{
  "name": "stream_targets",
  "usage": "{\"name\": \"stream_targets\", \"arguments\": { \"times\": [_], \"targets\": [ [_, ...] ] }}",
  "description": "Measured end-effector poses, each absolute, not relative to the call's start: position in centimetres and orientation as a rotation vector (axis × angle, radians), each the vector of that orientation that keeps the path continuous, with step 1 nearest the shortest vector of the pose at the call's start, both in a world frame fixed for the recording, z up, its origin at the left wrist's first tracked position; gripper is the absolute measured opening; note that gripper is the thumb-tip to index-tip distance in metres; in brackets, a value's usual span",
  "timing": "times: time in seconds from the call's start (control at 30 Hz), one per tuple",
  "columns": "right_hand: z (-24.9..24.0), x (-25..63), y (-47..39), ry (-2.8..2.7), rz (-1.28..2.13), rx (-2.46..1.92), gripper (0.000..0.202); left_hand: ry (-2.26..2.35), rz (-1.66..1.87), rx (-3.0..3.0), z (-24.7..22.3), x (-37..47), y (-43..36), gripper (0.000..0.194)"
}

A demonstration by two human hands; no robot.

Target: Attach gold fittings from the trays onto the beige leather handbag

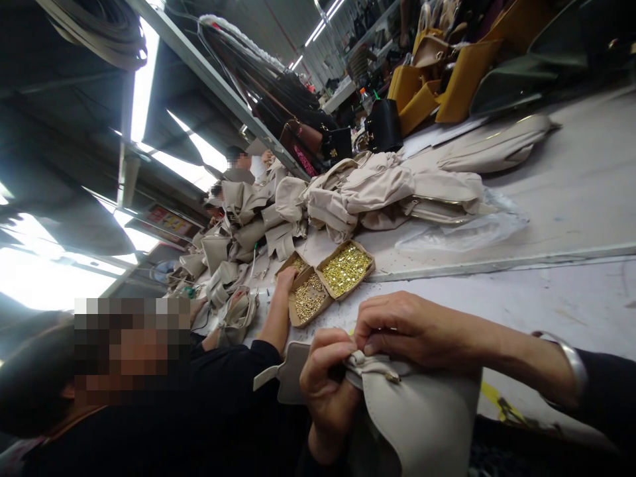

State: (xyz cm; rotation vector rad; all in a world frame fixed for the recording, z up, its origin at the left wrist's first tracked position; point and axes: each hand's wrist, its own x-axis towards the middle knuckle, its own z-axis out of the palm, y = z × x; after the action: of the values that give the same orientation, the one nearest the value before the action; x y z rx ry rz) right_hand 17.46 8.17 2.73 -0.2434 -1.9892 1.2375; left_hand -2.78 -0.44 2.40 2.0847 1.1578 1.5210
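A light beige bag [422, 411] is held at the lower right, its stitched flap edge facing up. My left hand [330, 377] pinches the bag's top corner from the left side, fingers curled. My right hand [407, 324], with a silver bangle at the wrist, closes on the same corner, its fingertips close to the left ones. A small gold metal piece [392, 378] sits on the bag just below the right fingers. A beige strap tab [265, 377] sticks out left of my left hand. What lies between the fingertips is hidden.
Boxes of gold studs [309, 297] and shiny yellow pieces [346, 268] stand beyond my hands. A co-worker's arm [276, 315] reaches to the boxes from the left. Beige bags [368, 189] are piled along the table [571, 199]. Yellow bags [467, 79] stand farther back.
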Motion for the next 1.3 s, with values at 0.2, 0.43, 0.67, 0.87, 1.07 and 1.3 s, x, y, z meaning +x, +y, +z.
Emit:
{"name": "stream_targets", "arguments": {
  "times": [0.2, 0.43, 0.67, 0.87, 1.07, 1.3],
  "targets": [
    [3.0, 17.4, 8.1, -2.093, 1.205, -0.327, 0.021, 1.128, 1.549, 2.032, 2.4, -2.5, -0.3, 0.029],
    [2.9, 17.0, 7.8, -2.100, 1.226, -0.345, 0.027, 1.109, 1.566, 1.986, 2.4, -2.3, -0.2, 0.026],
    [2.8, 17.8, 8.8, -1.814, 1.720, -0.169, 0.018, 1.144, 1.579, 1.983, 2.4, -2.2, -0.2, 0.021],
    [2.1, 17.6, 9.3, -1.788, 1.723, -0.118, 0.015, 1.125, 1.546, 1.955, 2.3, -2.4, -0.4, 0.024],
    [2.5, 17.7, 8.7, -1.976, 1.503, -0.154, 0.015, 1.124, 1.531, 1.923, 2.3, -2.1, -0.5, 0.027],
    [2.8, 17.9, 8.7, -2.044, 1.450, -0.184, 0.020, 1.097, 1.567, 1.880, 2.6, -1.9, -0.3, 0.026]
  ]
}}
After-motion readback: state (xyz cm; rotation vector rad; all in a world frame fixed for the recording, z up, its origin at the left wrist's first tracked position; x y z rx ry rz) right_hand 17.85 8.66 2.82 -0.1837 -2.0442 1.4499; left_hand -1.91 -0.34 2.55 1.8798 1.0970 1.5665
